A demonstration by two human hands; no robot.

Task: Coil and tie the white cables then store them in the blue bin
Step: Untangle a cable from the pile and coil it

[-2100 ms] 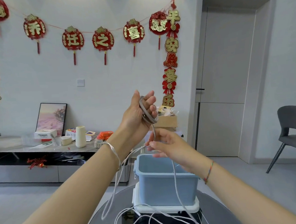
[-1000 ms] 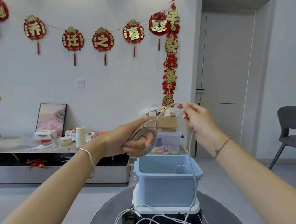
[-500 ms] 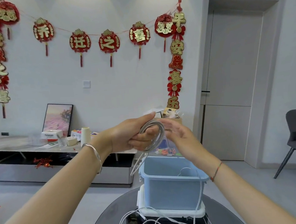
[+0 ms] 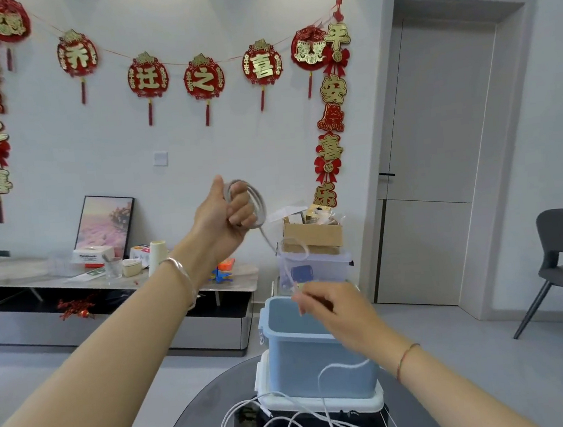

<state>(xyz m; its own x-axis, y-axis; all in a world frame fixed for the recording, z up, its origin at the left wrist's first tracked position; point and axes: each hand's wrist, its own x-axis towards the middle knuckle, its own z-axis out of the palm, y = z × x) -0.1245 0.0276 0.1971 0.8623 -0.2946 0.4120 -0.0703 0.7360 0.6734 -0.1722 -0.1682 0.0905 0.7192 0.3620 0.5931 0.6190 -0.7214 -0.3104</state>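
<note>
White cable (image 4: 260,199) coiled in left hand (image 4: 223,217)

Silver bangle (image 4: 180,274) on left wrist, perhaps braided red cord (image 4: 405,357) on right.

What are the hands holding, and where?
The left hand grips the coiled white cable by its loops; the right hand pinches its loose tail.
</note>
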